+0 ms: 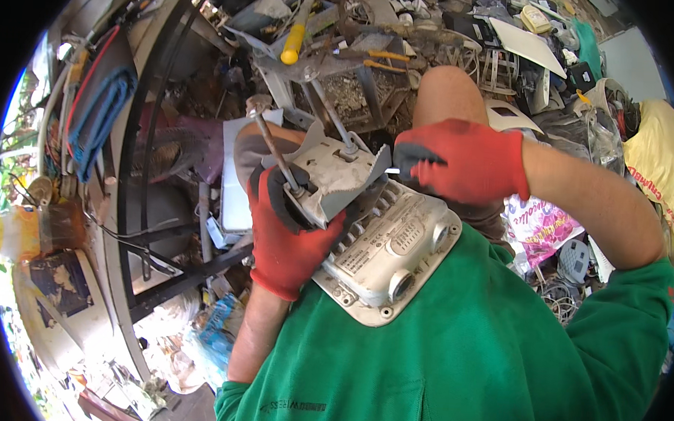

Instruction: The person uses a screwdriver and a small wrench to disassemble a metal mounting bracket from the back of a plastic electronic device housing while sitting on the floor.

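A pale cast-metal housing (384,254) with ribs and round ports rests tilted against my green shirt and lap. At its far end sits a grey, dirty metal bracket (331,173) with two long bolts (278,149) standing out of it. My left hand (287,231), in a red and black glove, is wrapped round the bracket's near left edge. Close to the bracket's right edge, my right hand (463,162) is closed in a matching glove. A short bright tip (392,171) shows beside its fingers; whatever it grips is otherwise hidden.
Ahead stands a metal work stand (283,65) bearing a yellow-handled tool (292,43) and orange-handled pliers (385,60). Scrap parts, cables and plastic bags (539,227) lie at the right. A dark metal frame (131,179) rises at the left, with a folded blue cloth (100,129) nearby.
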### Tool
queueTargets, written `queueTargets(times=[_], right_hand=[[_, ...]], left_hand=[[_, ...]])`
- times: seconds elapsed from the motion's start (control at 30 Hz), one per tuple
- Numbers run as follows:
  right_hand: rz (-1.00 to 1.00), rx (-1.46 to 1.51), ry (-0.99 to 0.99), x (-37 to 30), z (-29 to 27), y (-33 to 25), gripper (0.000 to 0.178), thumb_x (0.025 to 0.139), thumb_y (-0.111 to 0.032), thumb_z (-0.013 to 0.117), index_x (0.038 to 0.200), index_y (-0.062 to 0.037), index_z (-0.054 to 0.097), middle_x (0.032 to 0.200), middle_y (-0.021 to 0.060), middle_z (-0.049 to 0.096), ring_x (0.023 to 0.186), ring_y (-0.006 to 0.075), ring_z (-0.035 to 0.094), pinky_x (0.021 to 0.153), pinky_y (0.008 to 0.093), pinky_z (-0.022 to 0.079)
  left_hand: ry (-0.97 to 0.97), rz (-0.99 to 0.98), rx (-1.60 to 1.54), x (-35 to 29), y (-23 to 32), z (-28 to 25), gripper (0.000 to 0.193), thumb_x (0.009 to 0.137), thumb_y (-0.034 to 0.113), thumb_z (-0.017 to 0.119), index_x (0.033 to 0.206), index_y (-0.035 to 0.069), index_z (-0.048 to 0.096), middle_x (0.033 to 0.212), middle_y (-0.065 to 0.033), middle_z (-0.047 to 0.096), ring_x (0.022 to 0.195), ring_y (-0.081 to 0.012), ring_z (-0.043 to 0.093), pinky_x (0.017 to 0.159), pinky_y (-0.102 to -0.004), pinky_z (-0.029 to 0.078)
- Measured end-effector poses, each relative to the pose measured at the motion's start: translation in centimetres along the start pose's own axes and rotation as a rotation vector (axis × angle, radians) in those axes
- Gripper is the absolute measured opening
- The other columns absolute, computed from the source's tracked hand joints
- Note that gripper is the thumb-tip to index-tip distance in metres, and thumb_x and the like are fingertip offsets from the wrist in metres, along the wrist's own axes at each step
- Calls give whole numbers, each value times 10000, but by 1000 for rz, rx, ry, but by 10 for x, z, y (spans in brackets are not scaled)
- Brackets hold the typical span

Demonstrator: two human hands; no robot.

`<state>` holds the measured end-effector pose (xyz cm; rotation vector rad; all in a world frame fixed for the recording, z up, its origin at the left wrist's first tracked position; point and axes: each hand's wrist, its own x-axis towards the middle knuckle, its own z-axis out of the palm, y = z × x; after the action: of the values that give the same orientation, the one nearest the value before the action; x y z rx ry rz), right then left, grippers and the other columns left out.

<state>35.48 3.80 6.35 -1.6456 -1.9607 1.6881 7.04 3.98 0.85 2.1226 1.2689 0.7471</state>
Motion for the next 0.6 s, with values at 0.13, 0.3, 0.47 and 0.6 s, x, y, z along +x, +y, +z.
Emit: queueTargets(times=[0.13, 0.3, 0.47, 0.6], right_hand=[[-297, -26, 196, -20, 2, 24, 201, 955, -224, 561, 1057, -63, 626, 963, 127, 700, 858, 281, 673, 805, 387, 522], [-639, -382, 388, -46, 4, -2, 222, 880, -199, 643, 1079, -101, 619, 878, 136, 701, 810, 342, 693, 709, 415, 547], [-576, -29, 416, -52, -2, 53, 236, 872, -69, 584, 1104, -35, 610, 870, 100, 681, 735, 226, 648, 721, 333, 550], [-556, -24, 440, -58, 17, 75, 321, 864, -93, 613, 1177, -23, 631, 905, 124, 682, 780, 227, 649, 742, 348, 546]], left_hand=[[42, 45, -126, 9, 17, -11, 644, 656, 98, 828, 1209, 19, 508, 1131, -96, 555, 1069, -227, 556, 965, -370, 459], [80, 15, -156, 9, 7, -5, 715, 660, 147, 870, 1257, 14, 500, 1188, -124, 565, 1126, -270, 542, 1005, -405, 441], [4, -103, -396, 12, 3, 12, 723, 604, 191, 909, 1202, 26, 537, 1166, -154, 563, 1139, -355, 501, 1003, -460, 426], [-169, 22, -304, 18, 2, 25, 826, 613, 242, 924, 1301, 31, 517, 1223, -169, 555, 1190, -350, 493, 1042, -448, 415]])
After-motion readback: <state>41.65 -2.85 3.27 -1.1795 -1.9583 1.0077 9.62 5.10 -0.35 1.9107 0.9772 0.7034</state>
